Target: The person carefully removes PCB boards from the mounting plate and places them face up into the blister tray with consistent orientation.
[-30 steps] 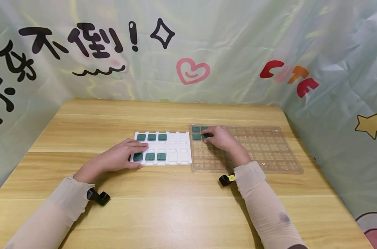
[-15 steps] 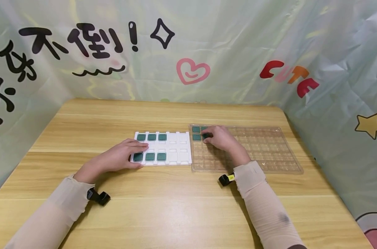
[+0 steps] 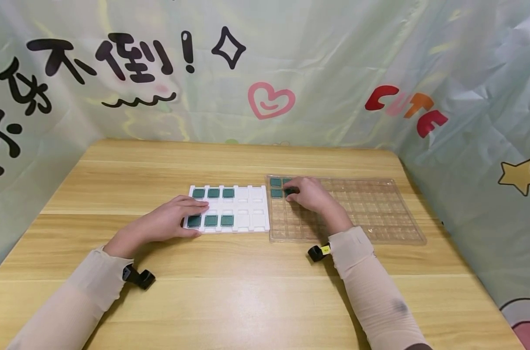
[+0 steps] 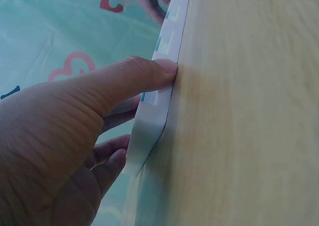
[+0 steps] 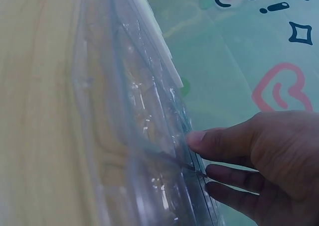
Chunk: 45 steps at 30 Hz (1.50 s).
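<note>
My left hand (image 3: 173, 216) grips the left end of a white slotted tray (image 3: 250, 209); the left wrist view shows the thumb (image 4: 164, 69) on its front wall and fingers at the far side. Square green chips (image 3: 213, 193) sit in its back and front rows, with the middle row showing white. Over the back left corner of a clear plastic tray (image 3: 352, 209), my right hand (image 3: 312, 193) pinches a green chip (image 3: 289, 191) at its pocket, largely hidden by the fingers. Beside it more green chips (image 3: 275, 182) lie in the clear tray's leftmost pockets.
Both trays lie side by side on a wooden table (image 3: 230, 291), nearly touching. A printed cloth (image 3: 326, 63) hangs behind and along the sides. Black wrist cameras (image 3: 138, 277) stick out from both cuffs, low over the wood.
</note>
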Tool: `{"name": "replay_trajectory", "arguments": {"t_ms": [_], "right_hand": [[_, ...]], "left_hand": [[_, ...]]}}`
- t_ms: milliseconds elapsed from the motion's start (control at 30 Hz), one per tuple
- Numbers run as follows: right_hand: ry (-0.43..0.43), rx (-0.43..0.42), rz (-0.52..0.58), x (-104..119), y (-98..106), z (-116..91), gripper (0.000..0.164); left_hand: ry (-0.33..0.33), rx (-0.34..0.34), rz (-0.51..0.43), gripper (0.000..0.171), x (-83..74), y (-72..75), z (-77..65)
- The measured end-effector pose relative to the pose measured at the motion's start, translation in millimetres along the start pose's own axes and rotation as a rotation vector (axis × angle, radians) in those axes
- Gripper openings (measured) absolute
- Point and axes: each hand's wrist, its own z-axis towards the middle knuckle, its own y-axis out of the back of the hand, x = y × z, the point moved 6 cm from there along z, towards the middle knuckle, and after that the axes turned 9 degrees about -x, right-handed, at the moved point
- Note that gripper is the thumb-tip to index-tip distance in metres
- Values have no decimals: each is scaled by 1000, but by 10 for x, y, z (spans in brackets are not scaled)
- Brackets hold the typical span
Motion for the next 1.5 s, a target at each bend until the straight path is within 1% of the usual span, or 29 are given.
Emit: {"name": "replay_trajectory", "arguments": {"t_ms": [133,300,700,767,833,1000,1067,1200,1300,1500], "right_hand": [[17,-4,9,-8,3,-10,34],[42,-15,-7,7,8,-33,33],[72,-33,11,102,2,-97,39],[87,-44,15,137,3,-98,38],[94,-52,43,176,-2,-98,36],[101,-47,186,291,-40,-80,36],[97,-41,224,338,-53,-62,38],[88,-41,229,442,-62,-19,41],[91,-40,206,533,-68,5,43],[110,-27,176,697,-136,60,44]], "left_hand": [[-6,-2,3,63,7,-14,2],[-6,3,0,64,-3,-21,4],[26,37,-16,66,-10,-63,-10],[24,37,-14,66,-11,-59,-11],[25,37,-14,66,-12,-49,-6],[27,36,-12,67,-4,-20,13],[28,36,-11,67,2,-11,16],[19,24,-5,66,7,2,13],[13,17,-2,65,8,7,7],[29,29,-9,65,10,9,-2]]}}
